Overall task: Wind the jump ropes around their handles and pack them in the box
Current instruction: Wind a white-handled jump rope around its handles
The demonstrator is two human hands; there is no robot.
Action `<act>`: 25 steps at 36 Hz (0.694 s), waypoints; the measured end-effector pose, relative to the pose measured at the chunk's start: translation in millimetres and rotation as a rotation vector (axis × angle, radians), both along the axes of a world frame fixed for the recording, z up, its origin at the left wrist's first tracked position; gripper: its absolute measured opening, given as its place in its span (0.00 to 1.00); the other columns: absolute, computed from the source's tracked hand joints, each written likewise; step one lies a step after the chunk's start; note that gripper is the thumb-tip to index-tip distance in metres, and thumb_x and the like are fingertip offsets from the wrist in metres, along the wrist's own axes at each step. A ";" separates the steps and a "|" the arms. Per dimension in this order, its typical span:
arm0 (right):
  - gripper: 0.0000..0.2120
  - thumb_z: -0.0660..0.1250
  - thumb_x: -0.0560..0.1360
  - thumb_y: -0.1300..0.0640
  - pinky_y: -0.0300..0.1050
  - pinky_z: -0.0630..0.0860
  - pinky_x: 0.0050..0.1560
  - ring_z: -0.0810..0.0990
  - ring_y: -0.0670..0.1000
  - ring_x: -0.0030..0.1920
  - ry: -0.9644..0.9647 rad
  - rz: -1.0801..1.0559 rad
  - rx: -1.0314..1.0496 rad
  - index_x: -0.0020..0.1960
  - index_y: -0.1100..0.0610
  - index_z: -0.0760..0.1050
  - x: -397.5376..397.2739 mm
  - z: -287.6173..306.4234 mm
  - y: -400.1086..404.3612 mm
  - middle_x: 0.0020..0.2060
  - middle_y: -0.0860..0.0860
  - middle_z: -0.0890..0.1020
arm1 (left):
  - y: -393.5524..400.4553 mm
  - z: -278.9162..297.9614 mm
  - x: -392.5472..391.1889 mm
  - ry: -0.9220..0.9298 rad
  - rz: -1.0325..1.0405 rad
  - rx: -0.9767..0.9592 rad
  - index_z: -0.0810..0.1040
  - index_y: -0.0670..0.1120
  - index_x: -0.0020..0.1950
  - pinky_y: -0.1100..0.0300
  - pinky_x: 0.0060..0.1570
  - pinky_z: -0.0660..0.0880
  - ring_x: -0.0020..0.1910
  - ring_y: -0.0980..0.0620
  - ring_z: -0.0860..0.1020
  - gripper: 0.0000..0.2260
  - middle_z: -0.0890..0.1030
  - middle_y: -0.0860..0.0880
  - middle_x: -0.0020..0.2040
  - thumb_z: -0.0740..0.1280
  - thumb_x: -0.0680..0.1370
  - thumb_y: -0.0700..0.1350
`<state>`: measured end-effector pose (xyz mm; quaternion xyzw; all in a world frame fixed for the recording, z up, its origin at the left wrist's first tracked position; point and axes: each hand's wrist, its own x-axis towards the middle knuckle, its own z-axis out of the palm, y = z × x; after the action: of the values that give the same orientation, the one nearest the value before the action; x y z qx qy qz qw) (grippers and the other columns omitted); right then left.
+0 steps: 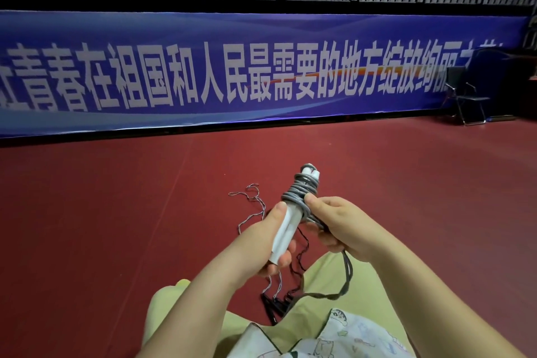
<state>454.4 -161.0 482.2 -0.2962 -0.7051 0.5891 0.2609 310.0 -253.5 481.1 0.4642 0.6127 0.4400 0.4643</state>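
Left hand [268, 237] is wrapped around the lower end of the white handles [286, 229], two of them held side by side, thumb pressed flat along the near side and fingers curled under the base. Right hand [338, 227] sits just right of those handles, thumb and forefinger pinching the grey rope [299, 193] right where it meets the coil. That coil is stacked in several turns around the upper half of the handles, tips poking out above it, the whole bundle tilted up and away from the body. From the right hand the loose grey tail [347, 273] drops down, curving below the handles across the pale green trousers [343, 296]. Under the handles, on the red floor [116, 227], there's a second rope lying slack: thin striped cord [255, 200] snaking out to the left, black handles [271, 308] resting near the knees. Far beyond the handles runs a blue banner [203, 73] with white characters, and a black folding chair [465, 96] stands at its right end. No box in sight from this angle.
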 end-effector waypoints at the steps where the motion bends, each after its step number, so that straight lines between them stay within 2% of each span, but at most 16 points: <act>1: 0.18 0.57 0.81 0.45 0.40 0.53 0.26 0.59 0.47 0.25 -0.016 -0.005 0.008 0.43 0.57 0.75 -0.4 -0.4 0.3 0.30 0.51 0.69 | 0.3 -1.0 -0.1 0.009 0.007 -0.003 0.74 0.44 0.45 0.66 0.23 0.64 0.20 0.58 0.68 0.25 0.74 0.55 0.23 0.49 0.81 0.62; 3: 0.19 0.57 0.81 0.44 0.40 0.54 0.26 0.60 0.47 0.24 -0.046 -0.026 0.023 0.44 0.58 0.74 -1.1 -1.5 0.8 0.29 0.51 0.68 | 1.4 -3.1 -0.8 0.022 0.016 -0.009 0.74 0.44 0.45 0.66 0.23 0.64 0.20 0.58 0.68 0.25 0.74 0.55 0.24 0.49 0.81 0.62; 6: 0.22 0.57 0.81 0.42 0.40 0.55 0.26 0.61 0.48 0.24 -0.092 -0.088 0.053 0.36 0.55 0.73 -2.5 -3.9 1.5 0.27 0.51 0.68 | 2.9 -4.0 -1.6 0.067 0.019 0.002 0.74 0.43 0.45 0.65 0.25 0.64 0.20 0.57 0.68 0.26 0.73 0.52 0.26 0.49 0.81 0.62; 9: 0.23 0.59 0.78 0.39 0.40 0.56 0.26 0.60 0.48 0.23 -0.115 -0.166 0.089 0.33 0.54 0.72 -3.6 -7.8 3.9 0.25 0.48 0.67 | 5.0 -5.3 -4.8 0.116 0.029 0.003 0.74 0.44 0.44 0.63 0.28 0.64 0.22 0.56 0.67 0.26 0.73 0.50 0.28 0.50 0.80 0.64; 11: 0.24 0.61 0.76 0.36 0.40 0.56 0.26 0.59 0.48 0.24 -0.106 -0.204 0.098 0.34 0.56 0.72 -4.6 -11.0 5.4 0.24 0.48 0.65 | 7.3 -6.8 -8.4 0.185 0.040 -0.001 0.73 0.46 0.42 0.59 0.34 0.66 0.26 0.52 0.68 0.27 0.73 0.51 0.28 0.50 0.78 0.68; 14: 0.24 0.62 0.75 0.36 0.40 0.56 0.26 0.59 0.48 0.24 -0.080 -0.229 0.121 0.40 0.58 0.73 -6.2 -15.1 5.0 0.25 0.49 0.64 | 9.0 -8.1 -12.8 0.300 0.078 0.000 0.74 0.50 0.41 0.56 0.41 0.68 0.32 0.50 0.71 0.29 0.76 0.54 0.29 0.49 0.71 0.73; 18: 0.26 0.60 0.79 0.41 0.41 0.57 0.26 0.62 0.47 0.24 -0.030 -0.214 0.128 0.46 0.65 0.77 -9.4 -18.2 3.3 0.27 0.49 0.69 | 8.1 -2.7 -14.0 0.617 0.137 0.063 0.70 0.51 0.36 0.54 0.41 0.68 0.38 0.49 0.74 0.25 0.75 0.52 0.34 0.47 0.76 0.68; 21: 0.24 0.58 0.80 0.40 0.40 0.58 0.25 0.63 0.47 0.25 0.032 -0.126 0.076 0.44 0.61 0.76 -10.8 -18.2 0.4 0.29 0.52 0.72 | 8.2 -1.7 -18.7 0.786 0.164 0.080 0.67 0.49 0.35 0.54 0.39 0.67 0.37 0.49 0.73 0.25 0.73 0.52 0.34 0.49 0.77 0.68; 25: 0.22 0.58 0.79 0.40 0.37 0.61 0.24 0.66 0.46 0.25 0.023 -0.102 0.022 0.37 0.54 0.75 -13.3 -16.4 -3.4 0.29 0.50 0.73 | 8.7 -4.2 -22.3 0.863 0.201 0.097 0.66 0.49 0.37 0.55 0.32 0.61 0.33 0.51 0.70 0.24 0.70 0.53 0.32 0.55 0.74 0.70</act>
<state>441.2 -164.4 465.8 -0.3221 -0.6924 0.5706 0.3019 287.7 -244.8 476.9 0.5645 0.7712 0.2772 0.0986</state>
